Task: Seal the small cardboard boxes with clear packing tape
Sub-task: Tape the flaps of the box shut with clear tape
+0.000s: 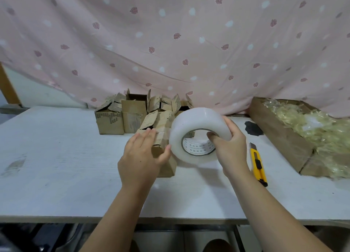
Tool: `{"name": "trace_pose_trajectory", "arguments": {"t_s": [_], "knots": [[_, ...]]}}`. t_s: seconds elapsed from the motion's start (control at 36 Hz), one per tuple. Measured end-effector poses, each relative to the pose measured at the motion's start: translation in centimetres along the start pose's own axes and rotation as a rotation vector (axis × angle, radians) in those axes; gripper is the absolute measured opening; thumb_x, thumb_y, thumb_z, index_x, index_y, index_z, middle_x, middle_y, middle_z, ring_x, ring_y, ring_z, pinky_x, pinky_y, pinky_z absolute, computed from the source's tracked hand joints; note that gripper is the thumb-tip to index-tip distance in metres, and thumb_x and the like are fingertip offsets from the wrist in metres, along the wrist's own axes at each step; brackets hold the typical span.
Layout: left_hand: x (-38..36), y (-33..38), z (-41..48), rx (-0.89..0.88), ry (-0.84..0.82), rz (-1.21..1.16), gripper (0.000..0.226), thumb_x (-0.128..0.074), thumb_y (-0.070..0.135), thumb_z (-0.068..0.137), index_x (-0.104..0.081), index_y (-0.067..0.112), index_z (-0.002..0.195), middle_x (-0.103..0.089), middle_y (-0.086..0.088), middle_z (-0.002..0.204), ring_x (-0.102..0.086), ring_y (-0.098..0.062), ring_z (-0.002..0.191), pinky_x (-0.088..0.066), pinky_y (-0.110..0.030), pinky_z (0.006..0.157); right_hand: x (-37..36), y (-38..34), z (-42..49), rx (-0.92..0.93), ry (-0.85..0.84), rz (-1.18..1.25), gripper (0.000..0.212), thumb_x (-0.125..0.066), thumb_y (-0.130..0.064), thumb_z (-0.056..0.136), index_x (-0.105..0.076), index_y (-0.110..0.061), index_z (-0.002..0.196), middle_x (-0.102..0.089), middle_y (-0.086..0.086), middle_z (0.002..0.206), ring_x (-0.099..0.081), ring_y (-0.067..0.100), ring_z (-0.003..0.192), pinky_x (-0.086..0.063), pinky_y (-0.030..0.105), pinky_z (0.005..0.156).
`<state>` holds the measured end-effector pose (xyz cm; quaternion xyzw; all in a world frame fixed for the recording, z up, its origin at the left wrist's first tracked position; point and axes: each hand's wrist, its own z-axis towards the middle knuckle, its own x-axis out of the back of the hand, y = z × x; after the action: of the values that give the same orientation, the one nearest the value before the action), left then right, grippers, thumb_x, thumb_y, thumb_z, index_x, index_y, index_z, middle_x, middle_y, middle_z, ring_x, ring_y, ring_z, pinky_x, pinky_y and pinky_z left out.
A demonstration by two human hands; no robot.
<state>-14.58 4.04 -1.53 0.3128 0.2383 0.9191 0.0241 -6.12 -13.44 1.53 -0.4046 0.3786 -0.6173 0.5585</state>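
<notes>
White tabletop (56, 166), open boxes (111, 123) toward back edge; left hand (141, 157) flat on small box (166, 169), right hand (230, 147) curled round tape roll (191, 126).

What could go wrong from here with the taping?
1. The left hand only rests flat on the small box; its torn flaps may spring up under tape.
2. The utility knife lies beside the right hand holding the tape roll; a wrist could knock it.

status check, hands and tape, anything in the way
Left hand flat on box, open. Right hand grips tape roll, thumb in core. Nothing blocking; knife lies to the right.
</notes>
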Motion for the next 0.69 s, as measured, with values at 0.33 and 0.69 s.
{"name": "trace_pose_trajectory", "arguments": {"t_s": [0.33, 0.69], "knots": [[1.2, -2.2, 1.3, 0.377, -0.07, -0.307, 0.05, -0.061, 0.054, 0.083, -0.061, 0.033, 0.128, -0.066, 0.007, 0.122, -0.058, -0.017, 0.114, -0.05, -0.043, 0.094, -1.3, -0.2, -0.1, 0.126, -0.029, -0.203, 0.065, -0.064, -0.001, 0.076, -0.055, -0.05, 0.119, -0.056, -0.016, 0.11, -0.048, -0.019, 0.097, -0.036, -0.001, 0.072], [1.0, -5.3, 1.7, 0.58, -0.055, -0.488, 0.045, -0.05, 0.063, 0.074, -0.069, 0.026, 0.092, -0.063, 0.015, 0.072, -0.058, -0.006, 0.077, -0.04, -0.025, 0.061, -6.1, 0.2, -2.1, -0.414, -0.05, 0.336, 0.028, -0.074, -0.018, 0.081, -0.06, -0.029, 0.103, -0.07, -0.014, 0.083, -0.066, 0.002, 0.076, -0.055, 0.03, 0.065]]}}
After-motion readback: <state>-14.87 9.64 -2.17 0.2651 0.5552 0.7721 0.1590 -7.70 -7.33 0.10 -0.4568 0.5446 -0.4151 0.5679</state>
